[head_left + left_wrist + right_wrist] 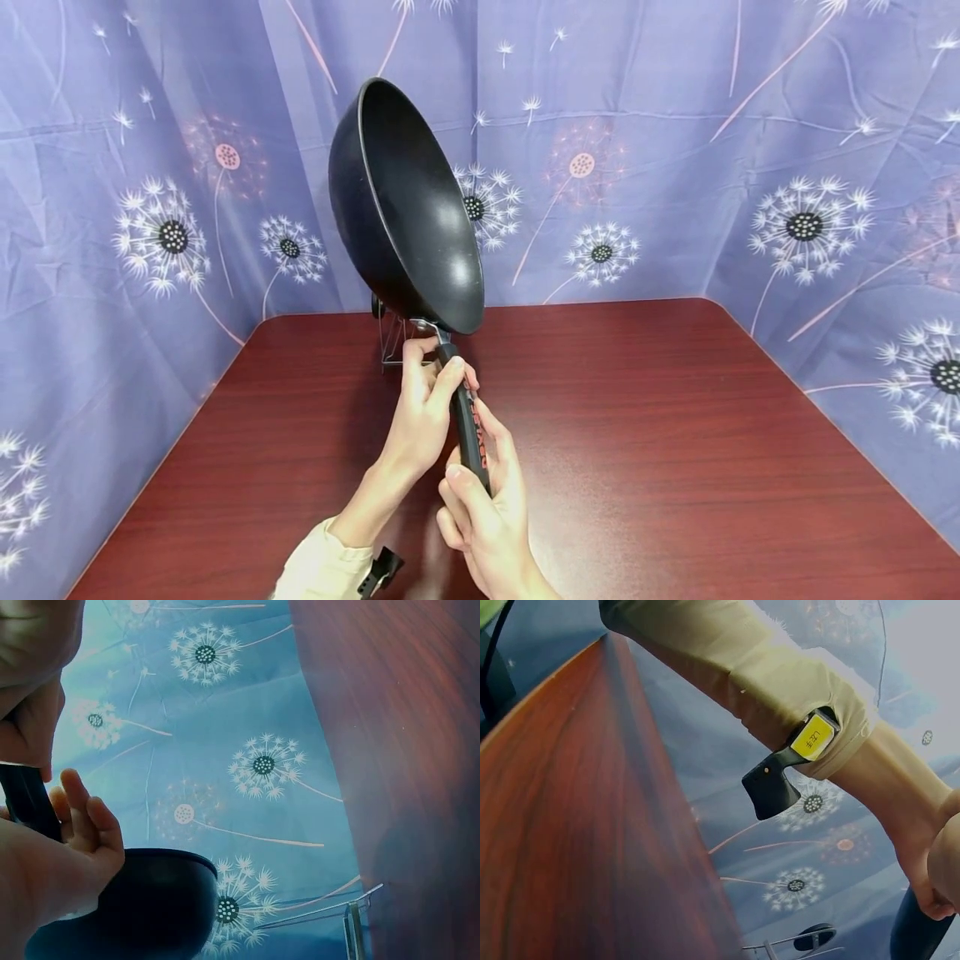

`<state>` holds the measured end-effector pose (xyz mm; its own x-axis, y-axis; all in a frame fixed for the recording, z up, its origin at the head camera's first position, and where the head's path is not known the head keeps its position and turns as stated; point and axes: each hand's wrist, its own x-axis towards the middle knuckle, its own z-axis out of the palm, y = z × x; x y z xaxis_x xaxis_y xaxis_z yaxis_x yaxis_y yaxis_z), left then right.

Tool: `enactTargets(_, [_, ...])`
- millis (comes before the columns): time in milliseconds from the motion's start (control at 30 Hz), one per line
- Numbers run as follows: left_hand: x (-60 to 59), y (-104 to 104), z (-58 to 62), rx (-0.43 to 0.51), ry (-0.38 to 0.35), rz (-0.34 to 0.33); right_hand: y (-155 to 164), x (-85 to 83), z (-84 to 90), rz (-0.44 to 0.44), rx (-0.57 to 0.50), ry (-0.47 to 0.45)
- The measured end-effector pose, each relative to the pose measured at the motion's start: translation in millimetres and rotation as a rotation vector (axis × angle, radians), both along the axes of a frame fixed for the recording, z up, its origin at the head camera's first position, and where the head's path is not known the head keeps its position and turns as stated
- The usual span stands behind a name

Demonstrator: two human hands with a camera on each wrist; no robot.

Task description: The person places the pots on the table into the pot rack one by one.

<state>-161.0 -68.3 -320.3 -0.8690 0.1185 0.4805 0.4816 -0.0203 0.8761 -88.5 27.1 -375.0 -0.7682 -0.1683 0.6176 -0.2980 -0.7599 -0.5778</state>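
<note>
Gripping the handle (467, 433) beside the pan (427, 217), the left hand (422, 412) is curled round it; the right hand (487, 517) clasps the lower end. The pan tilts over the table (637, 400), near a rack (354, 930). Table stretches right to the curtain (660, 183). Red lettering (477, 433) and a yellow label (812, 738) aren't clearly readable.

Bright head view, glare on tabletop (637, 417), shine inside pan (420, 217) — wrist views bluish, hazy
</note>
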Motion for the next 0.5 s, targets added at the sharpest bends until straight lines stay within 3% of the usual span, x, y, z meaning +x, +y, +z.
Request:
enactTargets(300, [-2.7,-2.7,-0.9,0.192,0.005,-0.176,1.0,-1.5,2.9,0.040,-0.021,-0.037])
enactTargets(500, [-1.8,-1.7,0.5,0.269,-0.055,-0.202,0.6,-2.5,4.1,0.051,-0.025,-0.065])
